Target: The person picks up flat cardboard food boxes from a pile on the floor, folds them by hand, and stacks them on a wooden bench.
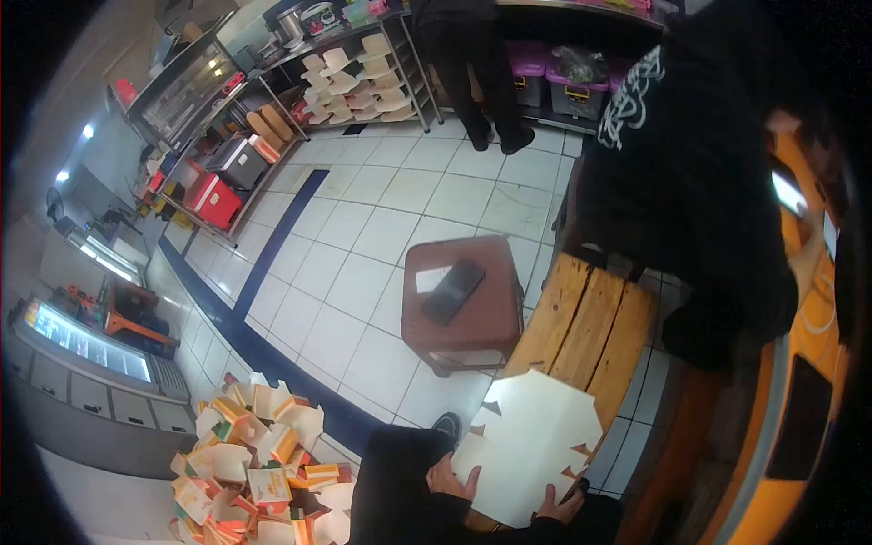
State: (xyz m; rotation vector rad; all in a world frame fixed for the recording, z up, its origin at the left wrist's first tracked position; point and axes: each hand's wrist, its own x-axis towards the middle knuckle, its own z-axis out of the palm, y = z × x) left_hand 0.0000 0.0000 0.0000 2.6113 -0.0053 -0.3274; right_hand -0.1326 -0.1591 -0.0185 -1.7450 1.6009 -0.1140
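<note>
A flat white card blank [531, 440] with notched side edges lies over the end of a wooden bench, its plain side up. My left hand [452, 479] holds its lower left edge, thumb on top. At the lower right edge, my right hand [560, 507] grips the card the same way, thumb on its surface. The fingers under the card are hidden. To the left is a large heap of folded orange and white cartons [268, 486].
A brown stool [461, 341] bears a dark phone [454, 291]. The wooden bench [581, 327] runs away from me. A person in black [690, 182] sits at the orange table [772, 509] on the right; another person [468, 73] stands behind. Shelves [400, 77] hold stacked cartons.
</note>
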